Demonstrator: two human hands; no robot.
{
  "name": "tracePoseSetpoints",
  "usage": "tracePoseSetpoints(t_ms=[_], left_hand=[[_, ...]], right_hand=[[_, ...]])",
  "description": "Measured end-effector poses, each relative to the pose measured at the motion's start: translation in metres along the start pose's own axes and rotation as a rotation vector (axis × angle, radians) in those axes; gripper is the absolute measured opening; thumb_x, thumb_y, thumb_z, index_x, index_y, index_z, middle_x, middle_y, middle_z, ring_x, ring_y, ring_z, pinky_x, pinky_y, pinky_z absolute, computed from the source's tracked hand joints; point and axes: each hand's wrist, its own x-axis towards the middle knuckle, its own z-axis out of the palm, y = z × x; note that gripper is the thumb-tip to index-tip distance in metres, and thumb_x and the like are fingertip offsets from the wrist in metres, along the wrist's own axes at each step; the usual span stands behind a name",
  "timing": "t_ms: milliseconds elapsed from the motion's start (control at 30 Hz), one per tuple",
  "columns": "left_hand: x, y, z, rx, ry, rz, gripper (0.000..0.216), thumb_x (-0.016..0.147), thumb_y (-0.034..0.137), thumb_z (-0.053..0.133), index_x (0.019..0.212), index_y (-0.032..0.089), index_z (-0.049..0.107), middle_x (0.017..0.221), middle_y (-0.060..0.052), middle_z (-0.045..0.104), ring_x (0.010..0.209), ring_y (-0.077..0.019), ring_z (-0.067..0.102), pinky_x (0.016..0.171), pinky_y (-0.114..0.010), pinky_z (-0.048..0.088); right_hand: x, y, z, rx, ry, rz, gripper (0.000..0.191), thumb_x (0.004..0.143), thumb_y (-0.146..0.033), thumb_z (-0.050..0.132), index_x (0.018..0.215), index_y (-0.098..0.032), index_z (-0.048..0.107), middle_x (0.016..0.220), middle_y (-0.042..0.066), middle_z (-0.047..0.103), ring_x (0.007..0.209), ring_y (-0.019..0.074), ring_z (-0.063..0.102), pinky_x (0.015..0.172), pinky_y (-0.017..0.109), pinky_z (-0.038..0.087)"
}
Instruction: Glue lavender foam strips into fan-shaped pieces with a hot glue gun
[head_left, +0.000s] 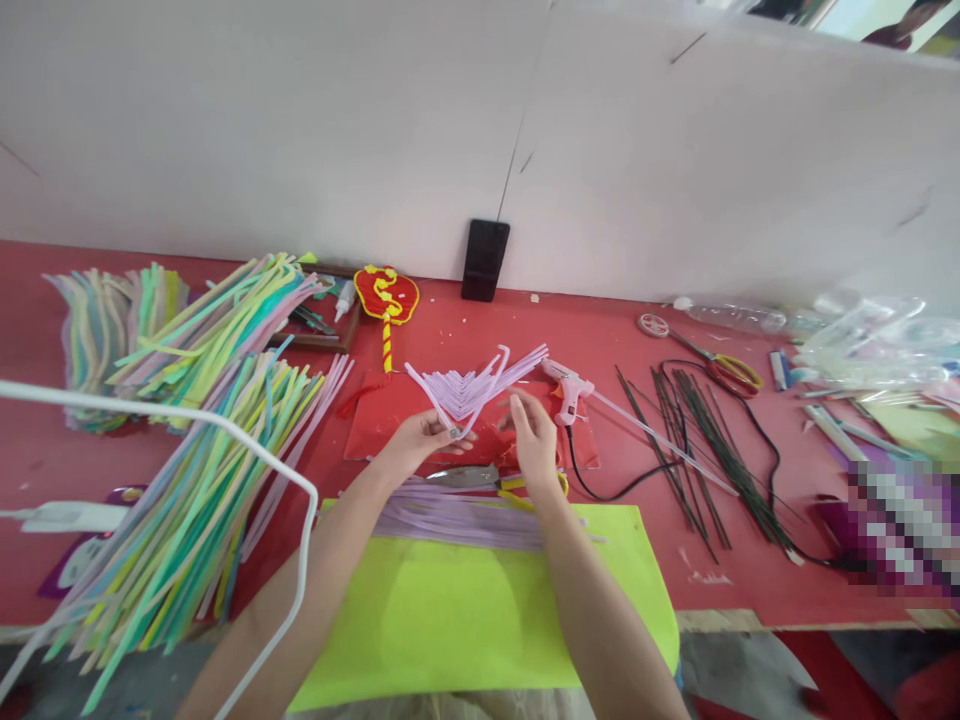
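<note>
A V-shaped piece of bent lilac pipe cleaners (pixel 465 395) is pinched at its lower tip by my left hand (pixel 420 438). Its arms fan upward, with one hooked stem standing higher than the others near the middle. Just right of the piece, my right hand (pixel 535 435) hovers with fingers loosely bent and apart, apparently holding nothing. A pink hot glue gun (pixel 571 392) lies beyond the right hand, a glue stick trailing from its back. Yellow-handled scissors (pixel 469 475) rest below the hands, above a bundle of loose lilac pipe cleaners (pixel 457 520).
Piles of multicoloured pipe cleaners (pixel 217 500) cover the left, crossed by a white cable (pixel 247 440). A phone (pixel 486 260) leans on the wall near a red-and-yellow fan-shaped craft (pixel 386 297). Dark green stems (pixel 724 450), more scissors (pixel 731 372) and plastic bags (pixel 870 345) lie right.
</note>
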Motion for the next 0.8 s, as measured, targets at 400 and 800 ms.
tracePoseSetpoints(t_ms=[400,800], left_hand=[[0.007,-0.010,0.001,0.140,0.058,0.038,0.047,0.064,0.057,0.070,0.084,0.017,0.056,0.068,-0.003,0.071,0.066,-0.0208,0.069,0.069,-0.036,0.055],[-0.004,-0.004,0.011,0.300,0.033,0.041,0.045,0.075,0.062,0.054,0.065,0.019,0.047,0.045,0.006,0.052,0.041,-0.0115,0.052,0.047,-0.024,0.044]], right_hand=[[-0.004,-0.003,0.010,0.129,-0.224,0.154,0.038,0.074,-0.055,0.063,0.064,-0.019,0.059,0.058,-0.001,0.061,0.047,0.0106,0.054,0.050,0.025,0.047],[-0.004,-0.005,0.008,0.322,-0.236,0.255,0.054,0.077,-0.068,0.048,0.079,-0.017,0.067,0.060,0.001,0.060,0.049,0.0121,0.053,0.049,0.026,0.048]])
